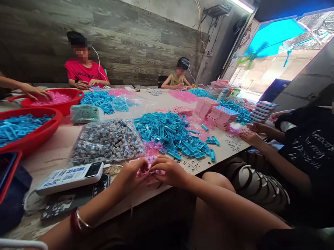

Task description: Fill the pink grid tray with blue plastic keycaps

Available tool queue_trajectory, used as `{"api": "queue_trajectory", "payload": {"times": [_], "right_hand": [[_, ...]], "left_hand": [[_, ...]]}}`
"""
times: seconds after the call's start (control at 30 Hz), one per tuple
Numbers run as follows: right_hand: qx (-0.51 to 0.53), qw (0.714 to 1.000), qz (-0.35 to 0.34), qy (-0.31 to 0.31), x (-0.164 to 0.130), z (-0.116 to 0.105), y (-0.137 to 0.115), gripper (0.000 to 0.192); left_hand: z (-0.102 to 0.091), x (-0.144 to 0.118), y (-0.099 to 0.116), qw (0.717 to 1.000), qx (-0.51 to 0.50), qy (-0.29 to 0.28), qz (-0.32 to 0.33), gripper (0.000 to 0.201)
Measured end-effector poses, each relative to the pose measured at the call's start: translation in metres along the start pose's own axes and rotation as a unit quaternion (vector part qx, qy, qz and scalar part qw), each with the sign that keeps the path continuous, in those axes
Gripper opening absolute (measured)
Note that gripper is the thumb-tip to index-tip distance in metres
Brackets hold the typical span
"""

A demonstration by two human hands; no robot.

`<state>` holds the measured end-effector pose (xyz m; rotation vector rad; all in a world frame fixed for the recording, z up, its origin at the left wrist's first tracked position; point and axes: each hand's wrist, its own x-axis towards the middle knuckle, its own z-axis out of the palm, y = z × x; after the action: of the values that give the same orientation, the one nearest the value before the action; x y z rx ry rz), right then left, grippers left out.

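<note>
Pinching the pink piece (150,165) between my left hand (132,175) and right hand (171,171) at the table edge (226,152); a slip drops it into my lap.

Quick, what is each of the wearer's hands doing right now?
Left hand: closed on the pink plastic piece, at its left end.
Right hand: closed on the same pink plastic piece, at its right end.

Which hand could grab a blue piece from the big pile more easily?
Probably the right hand. It sits closer to the blue pile, just below its near edge. The left hand is farther off, nearer the bag of small parts. Both hold a pink piece.
</note>
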<state>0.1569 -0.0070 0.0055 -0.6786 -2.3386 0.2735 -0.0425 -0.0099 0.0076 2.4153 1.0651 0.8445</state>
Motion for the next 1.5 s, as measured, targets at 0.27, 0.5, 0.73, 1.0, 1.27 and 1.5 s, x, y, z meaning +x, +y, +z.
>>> {"api": "queue_trajectory", "payload": {"times": [0.27, 0.5, 0.73, 1.0, 1.27, 1.5], "right_hand": [[0.005, 1.000, 0.022, 0.007, 0.0006, 0.0010, -0.0001, 0.016], [-0.006, 1.000, 0.029, 0.005, 0.0009, 0.0006, -0.0018, 0.018], [-0.020, 0.999, 0.050, -0.002, 0.0016, 0.0011, -0.0033, 0.017], [0.001, 0.997, 0.071, 0.004, 0.0017, -0.0008, -0.0061, 0.017], [0.019, 0.997, 0.076, 0.016, 0.0023, -0.0001, -0.0075, 0.018], [0.025, 0.997, 0.073, 0.013, 0.0026, 0.0005, -0.0067, 0.021]], "left_hand": [[0.0003, -0.0006, 0.0055, 1.000, 0.002, 0.016, 0.007, 0.004], [0.0023, 0.0013, 0.0041, 1.000, 0.013, 0.016, 0.019, 0.008], [0.0035, 0.0031, 0.0036, 0.999, 0.027, 0.015, 0.020, 0.010], [0.0061, 0.0007, -0.0005, 0.999, 0.017, 0.023, 0.022, 0.010], [0.0066, 0.0015, 0.0009, 0.999, 0.014, 0.017, 0.024, 0.009], [0.0055, 0.0005, 0.0014, 0.999, -0.002, 0.020, 0.025, 0.005]]}}
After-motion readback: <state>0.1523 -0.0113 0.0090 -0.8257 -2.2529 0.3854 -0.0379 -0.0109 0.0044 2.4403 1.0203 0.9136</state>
